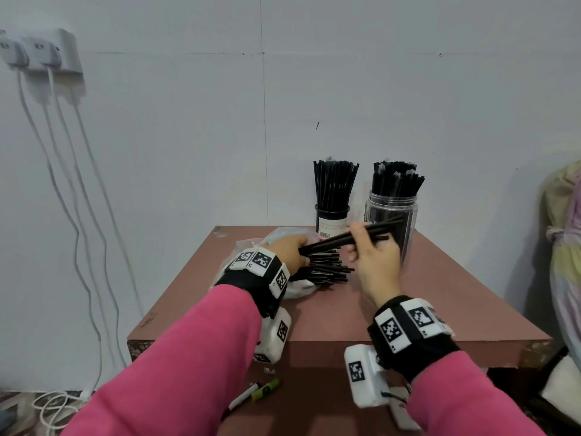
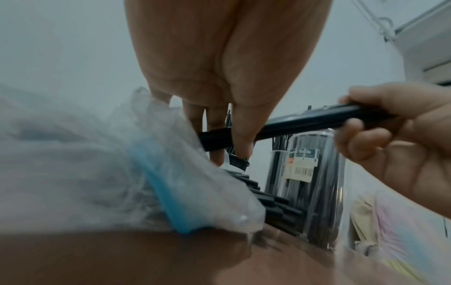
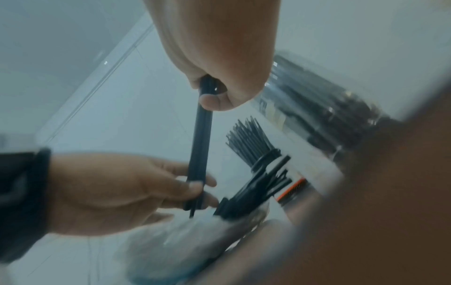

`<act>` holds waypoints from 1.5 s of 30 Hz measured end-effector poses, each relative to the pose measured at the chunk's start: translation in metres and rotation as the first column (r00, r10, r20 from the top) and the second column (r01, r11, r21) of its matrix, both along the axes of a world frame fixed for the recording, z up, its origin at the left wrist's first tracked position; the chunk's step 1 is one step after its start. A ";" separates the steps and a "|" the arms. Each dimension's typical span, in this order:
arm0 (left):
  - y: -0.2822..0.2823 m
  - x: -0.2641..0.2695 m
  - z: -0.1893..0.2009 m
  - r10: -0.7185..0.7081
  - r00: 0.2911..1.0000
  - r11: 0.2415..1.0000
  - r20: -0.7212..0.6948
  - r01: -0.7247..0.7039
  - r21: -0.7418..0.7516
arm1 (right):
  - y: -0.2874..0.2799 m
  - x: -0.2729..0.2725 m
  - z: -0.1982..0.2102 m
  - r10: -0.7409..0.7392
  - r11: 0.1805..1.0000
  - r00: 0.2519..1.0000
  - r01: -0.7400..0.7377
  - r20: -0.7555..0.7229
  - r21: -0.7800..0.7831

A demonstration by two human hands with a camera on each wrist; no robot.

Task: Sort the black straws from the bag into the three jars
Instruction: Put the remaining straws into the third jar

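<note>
While the right hand (image 1: 374,259) curls its grip round a small bundle of straws (image 1: 349,239), the left hand (image 1: 287,251) pinches the same bundle's other end above the bag (image 2: 85,164). More loose straws (image 1: 327,269) spill from the bag's mouth onto the counter (image 1: 393,309). Behind, a small jar (image 1: 332,220) and a clear jar (image 1: 393,215) stand filled with straws.

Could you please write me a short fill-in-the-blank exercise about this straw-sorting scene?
1. The right hand grips a small bundle of black ____.
2. The loose pile spills from a clear plastic ____.
3. In the head view, ____ jars already hold straws.
4. The left hand pinches the bundle's other ____.

Answers: straws; bag; two; end
</note>
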State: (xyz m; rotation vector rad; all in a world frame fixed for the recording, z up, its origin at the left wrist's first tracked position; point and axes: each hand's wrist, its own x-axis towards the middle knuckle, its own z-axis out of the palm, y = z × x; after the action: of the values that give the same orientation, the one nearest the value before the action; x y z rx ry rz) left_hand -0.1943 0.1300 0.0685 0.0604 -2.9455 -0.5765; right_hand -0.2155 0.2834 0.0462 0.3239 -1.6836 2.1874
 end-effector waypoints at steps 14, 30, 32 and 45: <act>-0.014 0.040 0.014 -0.041 0.981 0.951 -0.189 0.097 0.293 | 0.101 -0.017 0.147 -0.247 0.875 0.901 0.366 -0.357 0.316; -0.011 0.063 -0.036 0.248 0.967 0.968 0.064 -0.250 0.027 | 0.084 -0.048 0.185 -0.274 0.643 0.920 0.391 -0.279 0.659; -0.009 0.060 -0.048 0.253 0.967 0.966 0.028 -0.255 0.051 | 0.081 -0.052 0.172 -0.268 0.590 0.930 0.365 -0.252 0.720; -0.008 0.056 -0.074 0.272 0.952 0.961 -0.142 -0.262 0.087 | 0.065 -0.059 0.119 -0.174 0.623 0.863 0.470 -0.475 0.625</act>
State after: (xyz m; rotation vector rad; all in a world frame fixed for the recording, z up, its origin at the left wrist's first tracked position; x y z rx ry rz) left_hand -0.1380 0.1222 -0.0053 0.3979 -2.7063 -0.6093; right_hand -0.2746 0.3488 0.1649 0.5357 -2.0988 1.0101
